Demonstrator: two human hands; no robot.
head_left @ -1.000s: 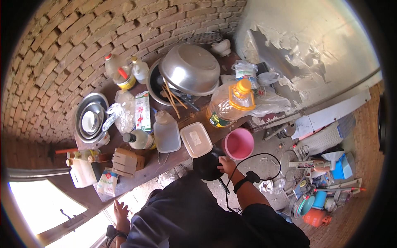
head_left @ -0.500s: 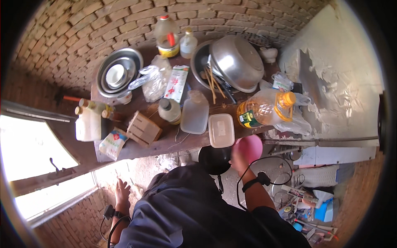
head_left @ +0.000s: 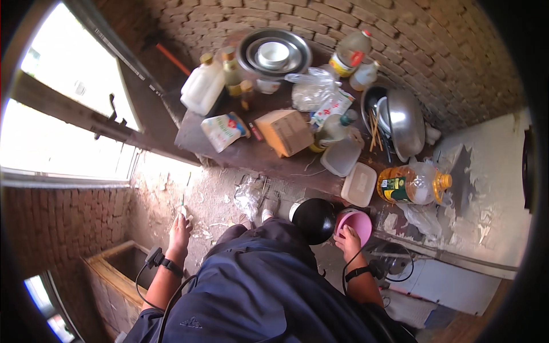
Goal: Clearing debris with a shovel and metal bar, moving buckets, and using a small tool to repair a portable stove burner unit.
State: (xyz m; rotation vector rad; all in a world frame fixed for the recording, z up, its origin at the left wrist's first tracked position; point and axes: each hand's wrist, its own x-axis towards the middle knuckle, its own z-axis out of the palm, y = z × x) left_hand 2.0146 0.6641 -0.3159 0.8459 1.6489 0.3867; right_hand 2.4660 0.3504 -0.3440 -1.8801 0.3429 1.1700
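Note:
My right hand grips the near rim of a pink plastic bowl, which is tilted with its mouth toward me. Just left of the bowl is a round black pan, below the table's front edge; its handle is out of sight. My left hand hangs over the floor at the left, away from the table. Its fingers are loosely bent and apart, with no held object that I can make out. A thin greenish strip shows beyond its fingertips, apparently on the floor.
The dark wooden table carries a cardboard box, two plastic containers, nested steel basins, a large steel bowl, chopsticks and several bottles. A big oil bottle lies at its right end. A wooden crate stands lower left.
The view has swung left, so the table appears farther right and the wooden crate has come into sight. My right hand keeps hold of the pink bowl. My left hand's fingers are less spread.

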